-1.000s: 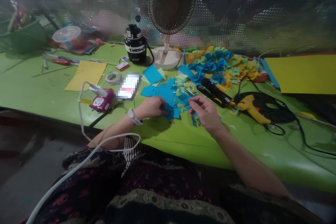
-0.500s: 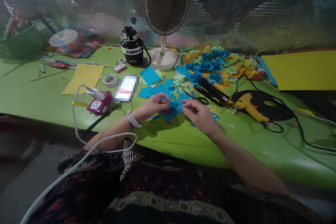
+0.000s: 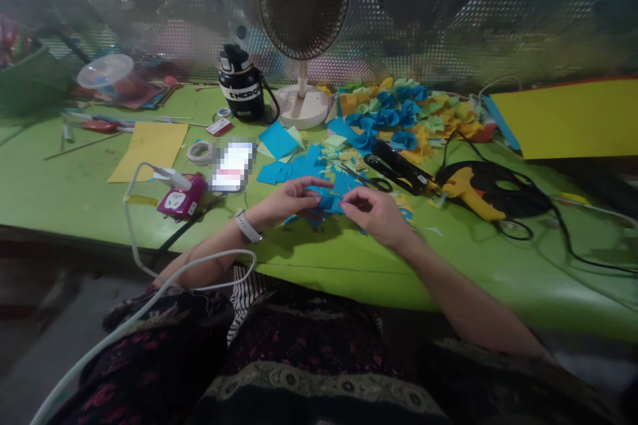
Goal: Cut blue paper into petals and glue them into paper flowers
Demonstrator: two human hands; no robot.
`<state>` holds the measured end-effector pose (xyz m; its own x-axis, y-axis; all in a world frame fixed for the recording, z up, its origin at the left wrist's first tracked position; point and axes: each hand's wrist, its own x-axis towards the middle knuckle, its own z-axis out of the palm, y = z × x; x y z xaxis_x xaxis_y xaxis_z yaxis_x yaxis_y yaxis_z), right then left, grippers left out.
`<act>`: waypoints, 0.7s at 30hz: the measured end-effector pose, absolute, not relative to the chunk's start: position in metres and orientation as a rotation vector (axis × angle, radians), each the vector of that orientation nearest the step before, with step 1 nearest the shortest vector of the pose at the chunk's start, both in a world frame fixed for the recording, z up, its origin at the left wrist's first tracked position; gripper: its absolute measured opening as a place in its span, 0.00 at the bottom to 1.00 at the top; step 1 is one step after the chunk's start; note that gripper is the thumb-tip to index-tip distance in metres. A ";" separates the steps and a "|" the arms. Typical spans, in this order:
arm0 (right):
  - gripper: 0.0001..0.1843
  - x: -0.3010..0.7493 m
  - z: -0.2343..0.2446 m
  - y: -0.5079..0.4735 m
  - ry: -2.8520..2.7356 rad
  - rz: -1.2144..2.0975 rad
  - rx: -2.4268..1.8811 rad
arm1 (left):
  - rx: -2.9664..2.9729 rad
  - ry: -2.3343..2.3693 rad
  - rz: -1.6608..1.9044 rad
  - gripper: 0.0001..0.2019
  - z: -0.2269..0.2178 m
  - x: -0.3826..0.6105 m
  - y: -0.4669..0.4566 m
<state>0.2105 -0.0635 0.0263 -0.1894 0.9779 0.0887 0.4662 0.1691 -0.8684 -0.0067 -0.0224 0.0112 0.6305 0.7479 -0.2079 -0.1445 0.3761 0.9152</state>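
Between my two hands is a small piece of blue paper (image 3: pixel 327 202), its folds too blurred to make out. My left hand (image 3: pixel 292 200), with a white watch strap on the wrist, grips its left side between thumb and fingers, the index finger stretched out above. At the paper's right edge, my right hand (image 3: pixel 373 211) pinches with thumb and index finger. More blue paper sheets (image 3: pixel 308 163) and small green and yellow scraps lie just beyond the fingers. Scissors (image 3: pixel 379 184) and a black stapler (image 3: pixel 401 166) rest right of the scraps.
Folded paper flowers (image 3: pixel 399 113) are heaped at the back, beside a fan (image 3: pixel 303 106) and a black bottle (image 3: pixel 242 89). A yellow glue gun (image 3: pixel 471 194) lies right. Left are a phone (image 3: pixel 232 167), tape roll (image 3: pixel 200 153) and purple power socket (image 3: pixel 182 199) with a white cable.
My left index finger has straightened over the paper, and my right fingers have closed in more tightly at its edge. The whole view has shifted slightly.
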 end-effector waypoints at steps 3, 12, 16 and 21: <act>0.12 0.211 0.025 -0.062 -1.755 0.963 -1.378 | 1.035 0.672 0.617 0.20 0.013 -0.006 -0.023; 0.11 0.213 0.022 -0.059 -1.747 1.069 -1.389 | 1.030 0.719 0.611 0.19 0.013 -0.004 -0.024; 0.11 0.213 0.022 -0.059 -1.748 1.078 -1.365 | 1.020 0.763 0.617 0.20 0.012 -0.002 -0.025; 0.11 0.212 0.023 -0.060 -1.742 1.107 -1.362 | 1.026 0.757 0.615 0.27 0.008 -0.002 -0.024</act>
<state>0.2121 -0.0600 0.0226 -0.2435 0.9699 -0.0033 0.4147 0.1010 -0.9043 -0.0015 -0.0242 0.0076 0.5987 0.7567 -0.2625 -0.1014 0.3968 0.9123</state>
